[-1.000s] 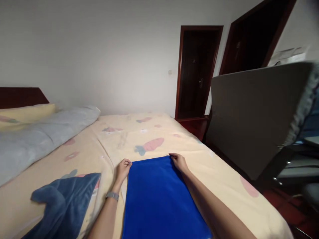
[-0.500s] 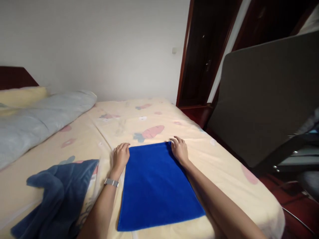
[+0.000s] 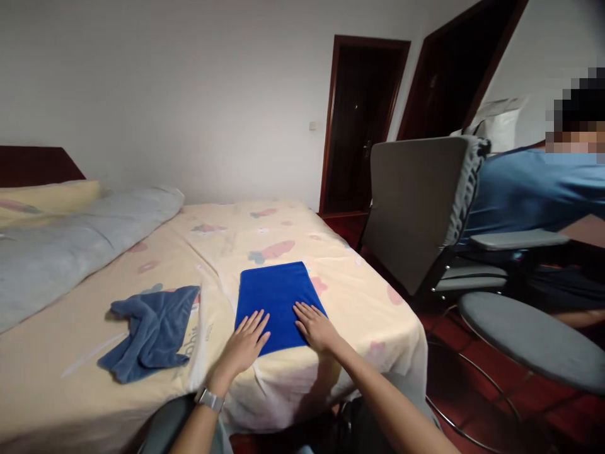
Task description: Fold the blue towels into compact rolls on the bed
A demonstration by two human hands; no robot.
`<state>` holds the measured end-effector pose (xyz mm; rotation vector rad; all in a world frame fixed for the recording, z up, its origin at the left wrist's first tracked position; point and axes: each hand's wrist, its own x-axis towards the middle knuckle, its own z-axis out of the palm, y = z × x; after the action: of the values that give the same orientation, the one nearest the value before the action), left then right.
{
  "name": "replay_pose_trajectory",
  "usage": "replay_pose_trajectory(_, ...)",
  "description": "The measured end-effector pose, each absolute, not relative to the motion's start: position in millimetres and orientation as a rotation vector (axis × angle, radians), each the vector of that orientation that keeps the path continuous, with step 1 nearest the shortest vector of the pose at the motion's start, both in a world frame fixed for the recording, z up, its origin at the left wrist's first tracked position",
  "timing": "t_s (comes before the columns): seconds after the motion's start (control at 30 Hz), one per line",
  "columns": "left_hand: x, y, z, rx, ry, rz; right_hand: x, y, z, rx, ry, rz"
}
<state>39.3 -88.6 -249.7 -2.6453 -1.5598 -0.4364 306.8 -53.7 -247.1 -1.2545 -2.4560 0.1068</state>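
A bright blue cloth (image 3: 276,287) lies spread flat on the bed near its front edge. My left hand (image 3: 249,340) rests palm down on the cloth's near left part, fingers spread. On the near right part lies my right hand (image 3: 314,325), its fingers stretched out flat on the fabric. Neither hand grips anything. To the left, a crumpled grey-blue cloth (image 3: 154,331) sits on the patterned bedsheet (image 3: 222,252), apart from both hands. A watch with a metal band (image 3: 210,400) is on my left wrist.
A rolled grey quilt (image 3: 94,233) and a yellow pillow (image 3: 57,195) lie at the bed's left. To the right stand a grey chair (image 3: 416,208), with a person in a blue shirt (image 3: 534,186) in it, and a round stool (image 3: 534,337). A dark door (image 3: 362,126) is behind.
Both hands have moved from the blue cloth's far corners down to its near part and now lie flat on it. The view has pulled back, bringing the seated person into sight.
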Motion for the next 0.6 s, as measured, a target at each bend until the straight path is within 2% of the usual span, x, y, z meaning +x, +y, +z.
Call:
replay_pose_trajectory(0.17,9.2,-103.5,-247.6,-2.658,-1.580,-0.455,347.4,-57.7,-247.3,-1.381,-2.441,0.062)
replay_pose_trajectory(0.3,15.4,-108.0,-226.7,-2.716,-1.520,-0.554,331.3,-66.5,-225.7,-1.254,-2.446,-0.010)
replay_pose_trajectory(0.47,47.4,-107.3,-217.3,-2.826,-1.320,-0.675,287.8,-80.7,-217.4,-0.770,-2.550,0.309)
replay_pose_trajectory(0.6,41.3,-109.6,-226.6,-2.895,-1.270,-0.564,298.9,-86.8,-225.0,-0.743,-2.580,0.346)
